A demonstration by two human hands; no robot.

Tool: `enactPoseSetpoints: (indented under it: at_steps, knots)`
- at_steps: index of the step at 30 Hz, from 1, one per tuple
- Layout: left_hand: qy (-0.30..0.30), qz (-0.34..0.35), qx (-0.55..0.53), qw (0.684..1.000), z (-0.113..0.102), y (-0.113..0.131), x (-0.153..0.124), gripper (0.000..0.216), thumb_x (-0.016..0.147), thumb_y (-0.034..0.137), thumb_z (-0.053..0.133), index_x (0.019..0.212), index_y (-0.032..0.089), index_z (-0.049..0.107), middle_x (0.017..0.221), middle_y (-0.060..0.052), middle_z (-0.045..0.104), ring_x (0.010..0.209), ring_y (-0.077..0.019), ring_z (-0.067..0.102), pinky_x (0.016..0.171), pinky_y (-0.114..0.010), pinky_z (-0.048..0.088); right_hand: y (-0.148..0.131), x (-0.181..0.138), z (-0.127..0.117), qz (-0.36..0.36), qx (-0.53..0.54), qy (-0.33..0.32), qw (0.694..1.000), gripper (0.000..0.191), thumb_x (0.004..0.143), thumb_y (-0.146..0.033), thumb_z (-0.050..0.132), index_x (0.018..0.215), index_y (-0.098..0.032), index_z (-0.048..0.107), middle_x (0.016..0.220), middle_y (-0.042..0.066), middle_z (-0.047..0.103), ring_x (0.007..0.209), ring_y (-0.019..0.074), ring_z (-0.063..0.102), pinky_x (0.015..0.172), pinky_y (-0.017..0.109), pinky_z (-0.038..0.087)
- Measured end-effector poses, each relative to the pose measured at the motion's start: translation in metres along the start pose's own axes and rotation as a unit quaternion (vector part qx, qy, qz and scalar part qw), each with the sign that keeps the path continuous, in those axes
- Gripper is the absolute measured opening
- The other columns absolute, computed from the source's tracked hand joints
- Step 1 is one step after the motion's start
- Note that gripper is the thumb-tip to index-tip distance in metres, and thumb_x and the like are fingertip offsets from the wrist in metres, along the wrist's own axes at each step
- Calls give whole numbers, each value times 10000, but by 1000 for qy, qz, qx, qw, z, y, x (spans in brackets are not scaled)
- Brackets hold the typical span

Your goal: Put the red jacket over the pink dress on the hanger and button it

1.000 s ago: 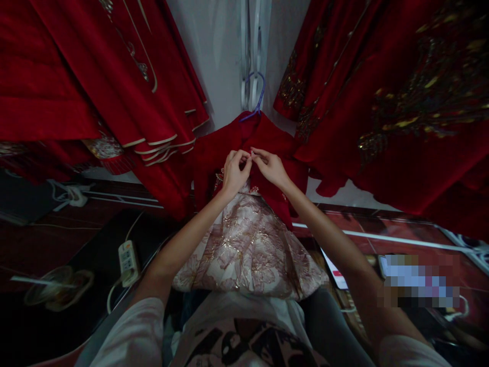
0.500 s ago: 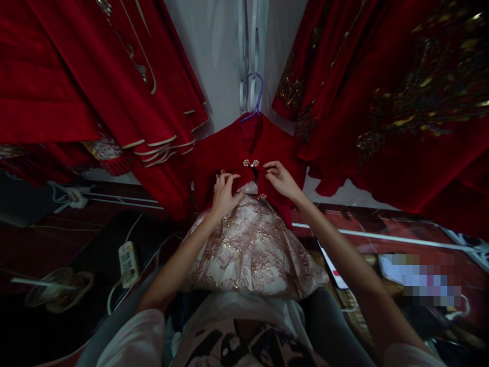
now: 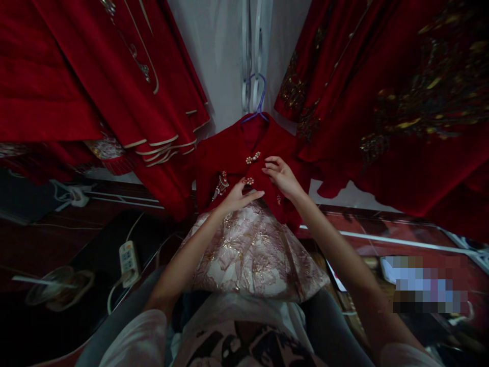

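Note:
A short red jacket [image 3: 233, 148] hangs on a blue-purple hanger [image 3: 261, 99] in front of me. A flower-shaped beaded clasp [image 3: 252, 158] sits at its neckline, and a second beaded flower [image 3: 248, 181] lies lower on the front. A beaded tassel ornament [image 3: 221, 183] decorates the jacket's left side. Beneath it spreads a pale pink and gold brocade skirt [image 3: 244, 244]. My left hand [image 3: 237, 199] is at the jacket's lower edge, thumb and fingers apart, beside the lower flower. Fingers apart and slightly bent, my right hand [image 3: 283, 178] rests against the right front panel.
Red embroidered garments [image 3: 153, 117] hang on the left, and more with gold beading [image 3: 401, 117] on the right. A power strip [image 3: 129, 262] and a plastic cup [image 3: 51, 288] stand at lower left. A phone [image 3: 336, 275] lies beside the skirt, partly behind my right forearm.
My left hand has shifted right and slightly down, its thumb now farther right. The jacket front has moved, tilting the neckline clasp and bringing the lower flower and tassel ornament into clearer view.

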State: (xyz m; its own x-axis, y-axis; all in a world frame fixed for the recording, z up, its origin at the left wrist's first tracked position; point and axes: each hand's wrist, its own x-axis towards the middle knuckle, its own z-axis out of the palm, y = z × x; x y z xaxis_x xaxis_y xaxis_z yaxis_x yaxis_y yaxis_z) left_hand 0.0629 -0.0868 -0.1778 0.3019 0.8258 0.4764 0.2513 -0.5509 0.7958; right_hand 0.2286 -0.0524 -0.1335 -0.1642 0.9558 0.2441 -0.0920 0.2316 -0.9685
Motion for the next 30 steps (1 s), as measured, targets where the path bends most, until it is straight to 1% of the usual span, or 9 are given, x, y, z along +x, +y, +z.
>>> enactPoseSetpoints:
  at_steps: [3,5,7,9,13,16,19,24,30]
  knots:
    - [57,-54,-62,995,-8,-1,1,336,871,470,528,936,159,637,833,-32,662,757,-131,610,705,-242,490,0,-6,-1,-80,-93,-1,992,372,665,-343,711,915,-230,461,877,-7,563,690,109,544,646,256,481]
    - [84,-70,-54,993,-15,-3,1,336,847,478,561,789,154,631,680,6,609,629,-104,558,611,-215,450,-2,-13,0,-149,-190,23,970,316,680,-304,713,892,-215,497,921,24,558,753,130,540,699,282,482]
    - [118,-75,-61,988,-21,-3,0,316,808,466,616,768,153,637,660,15,603,606,-94,544,597,-209,440,-4,-18,5,-194,-281,54,938,234,707,-257,692,877,-202,540,934,45,554,804,150,534,734,301,472]
    - [158,-81,-76,981,-25,-3,-1,301,774,457,659,798,157,656,703,8,630,633,-94,560,621,-209,458,-5,-24,14,-183,-314,37,931,175,756,-280,660,879,-200,564,842,29,558,746,143,529,693,292,462]
    - [190,-131,-151,961,-28,1,-4,357,770,508,643,873,168,665,813,-18,659,660,-99,588,627,-230,511,0,-30,38,-120,-262,-67,955,323,762,-415,673,958,-201,532,746,-6,574,608,113,535,576,260,452]
    - [174,-162,-195,952,-33,0,-9,377,794,516,607,947,174,651,896,-40,665,687,-112,620,654,-274,553,7,-29,48,-116,-226,-75,964,322,744,-372,689,937,-198,500,786,4,598,652,119,577,603,261,483]
    - [196,-148,-142,959,-45,-12,-13,271,776,391,638,940,176,646,880,-42,661,742,-126,630,704,-288,557,9,-24,47,-94,-207,-70,971,283,729,-329,700,904,-196,523,751,-3,606,654,120,587,620,268,496]
    - [338,-159,-8,928,-63,-45,-15,293,621,106,669,885,169,559,886,-35,617,786,-115,588,778,-274,506,-13,-19,37,0,-96,-138,986,316,665,-310,761,875,-185,561,743,11,648,641,127,615,618,285,532]
    - [318,-176,-75,929,-61,-63,-12,332,632,135,675,920,167,513,904,-40,610,799,-115,592,825,-292,483,-32,-13,44,50,39,-175,982,301,677,-275,750,919,-185,596,871,42,710,825,155,678,704,290,581]
